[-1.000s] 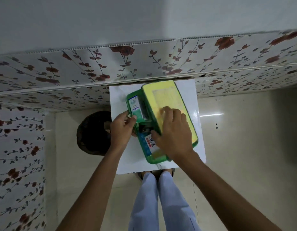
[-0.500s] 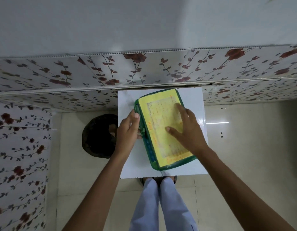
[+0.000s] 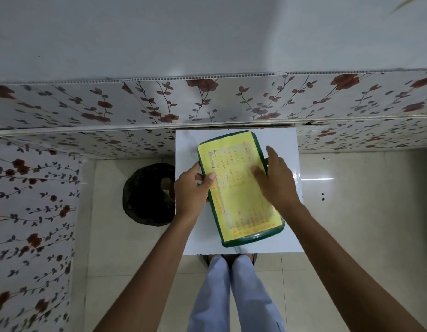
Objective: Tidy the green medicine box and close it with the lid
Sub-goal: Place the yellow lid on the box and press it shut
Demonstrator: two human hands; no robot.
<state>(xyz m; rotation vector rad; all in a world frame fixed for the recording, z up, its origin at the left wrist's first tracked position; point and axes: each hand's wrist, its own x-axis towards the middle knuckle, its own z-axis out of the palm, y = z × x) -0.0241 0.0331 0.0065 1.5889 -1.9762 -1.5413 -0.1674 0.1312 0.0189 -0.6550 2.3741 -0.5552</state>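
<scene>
Lowered flat, lid sits between left hand and right hand.

Bare forearms, no sleeves, light blue trousers, dark sandals w/ toes showing

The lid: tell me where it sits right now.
In the head view the yellow lid lies on the green box on the white table, between the left hand and the right hand.

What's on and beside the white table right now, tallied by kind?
Green medicine box, lid on: 1
Yellow printed lid label: 1
White table: 1
Black round bin on the floor: 1
Hands, left hand and right hand: 2
Total: 6
</scene>
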